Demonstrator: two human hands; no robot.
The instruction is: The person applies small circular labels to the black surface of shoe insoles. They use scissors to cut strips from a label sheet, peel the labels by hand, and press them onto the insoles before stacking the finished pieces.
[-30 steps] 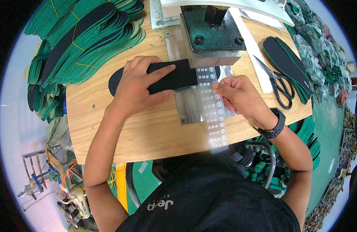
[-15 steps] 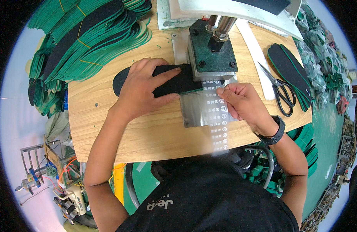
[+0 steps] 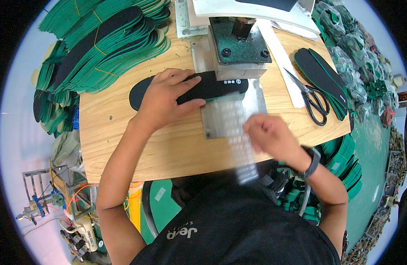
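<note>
Nearest the body, the right hand (image 3: pixel 272 137) pinches a blurred clear sticker strip (image 3: pixel 239 137) that trails over the wooden table (image 3: pixel 168 150) edge. Beyond it, the left hand (image 3: pixel 166 99) lies flat, fingers spread, pressing a black insole (image 3: pixel 203 87) whose toe sits under the green press head (image 3: pixel 239 46). Scissors (image 3: pixel 311 99) lie further right.

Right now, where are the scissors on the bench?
In the head view, the scissors lie on the wooden table's right side, between the green press block and a black insole pair, beyond the right hand.
</note>
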